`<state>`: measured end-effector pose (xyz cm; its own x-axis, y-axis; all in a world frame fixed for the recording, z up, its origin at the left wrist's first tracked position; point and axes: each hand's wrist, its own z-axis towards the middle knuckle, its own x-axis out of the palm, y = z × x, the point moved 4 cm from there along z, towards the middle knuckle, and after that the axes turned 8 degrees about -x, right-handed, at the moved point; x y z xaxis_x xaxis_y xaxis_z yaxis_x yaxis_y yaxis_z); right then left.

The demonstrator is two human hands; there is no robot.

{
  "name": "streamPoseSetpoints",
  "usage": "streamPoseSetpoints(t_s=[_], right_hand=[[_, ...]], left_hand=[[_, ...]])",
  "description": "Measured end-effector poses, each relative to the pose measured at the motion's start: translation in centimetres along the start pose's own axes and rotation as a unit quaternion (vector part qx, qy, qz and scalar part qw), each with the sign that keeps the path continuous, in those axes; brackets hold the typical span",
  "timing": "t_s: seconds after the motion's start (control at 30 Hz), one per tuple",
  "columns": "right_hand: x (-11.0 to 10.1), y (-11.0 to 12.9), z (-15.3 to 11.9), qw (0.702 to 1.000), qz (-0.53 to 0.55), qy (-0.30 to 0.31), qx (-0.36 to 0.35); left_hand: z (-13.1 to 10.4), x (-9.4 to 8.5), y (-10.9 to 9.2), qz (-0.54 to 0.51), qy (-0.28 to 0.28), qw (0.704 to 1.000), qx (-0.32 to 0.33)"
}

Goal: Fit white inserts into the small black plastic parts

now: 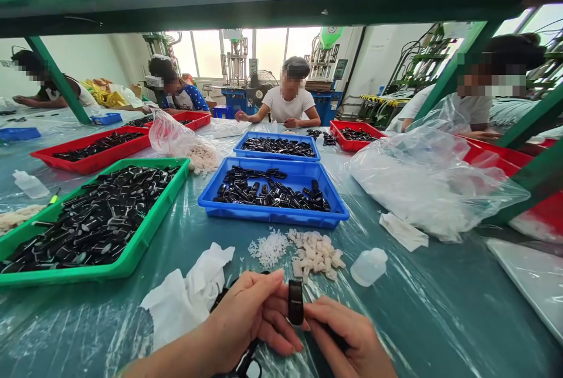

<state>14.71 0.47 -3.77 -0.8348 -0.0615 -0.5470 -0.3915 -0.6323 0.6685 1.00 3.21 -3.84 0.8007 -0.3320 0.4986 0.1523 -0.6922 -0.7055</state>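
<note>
Near the bottom middle, my left hand [257, 310] is closed on a small glossy black plastic piece [295, 303], held upright at the fingertips. My right hand [347, 337] meets it from the right, fingertips at its edge. Those right fingers are curled around a dark slim object [335, 336], mostly hidden, so its kind cannot be told. More black parts [246, 363] lie under my left hand, partly covered. Just beyond my hands are a heap of cream-coloured small pieces [316, 254] and a pile of tiny white translucent bits [269, 248].
Crumpled white cloth [185, 296] lies left, a small translucent bottle [369, 266] right. Black parts fill a green tray [147, 243] and a blue tray [272, 214]. A large clear bag [431, 184] sits right. Green shelf beam [281, 6] crosses overhead. Several people sit around the table.
</note>
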Motion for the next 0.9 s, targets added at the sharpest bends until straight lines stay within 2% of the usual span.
streamPoseSetpoints(t_s=[0.27,0.37,0.47,0.57,0.63,0.7,0.77,0.83,0.9], right_hand=[[-0.8,0.1,0.0,0.998,-0.037,-0.029,-0.050],[-2.5,0.6,0.2,0.987,-0.112,-0.072,-0.093],[-5.0,1.1,0.6,0.959,-0.219,-0.153,-0.096],[-7.9,0.6,0.7,0.927,-0.278,-0.253,-0.008],[-9.3,-0.8,0.6,0.923,-0.242,-0.284,0.093],[-10.1,-2.7,0.4,0.923,-0.184,-0.271,0.202],[-10.3,-4.6,0.2,0.919,-0.127,-0.227,0.296],[-10.0,-5.9,-0.1,0.917,-0.078,-0.179,0.348],[-9.6,-6.7,-0.2,0.920,-0.049,-0.146,0.361]], left_hand=[[-0.1,0.0,0.4,0.011,0.004,1.000,0.000],[-0.1,0.0,0.4,0.022,-0.006,1.000,0.000],[-0.2,0.1,0.2,0.046,-0.008,0.999,0.006],[-0.4,0.2,0.1,0.074,-0.007,0.997,0.015],[-0.5,0.2,0.0,0.079,-0.005,0.997,0.018],[-0.6,0.3,0.1,0.069,-0.002,0.997,0.017],[-0.5,0.3,0.2,0.051,-0.002,0.999,0.012],[-0.4,0.2,0.3,0.029,-0.009,1.000,0.008],[-0.3,0.1,0.3,0.015,-0.012,1.000,0.005]])
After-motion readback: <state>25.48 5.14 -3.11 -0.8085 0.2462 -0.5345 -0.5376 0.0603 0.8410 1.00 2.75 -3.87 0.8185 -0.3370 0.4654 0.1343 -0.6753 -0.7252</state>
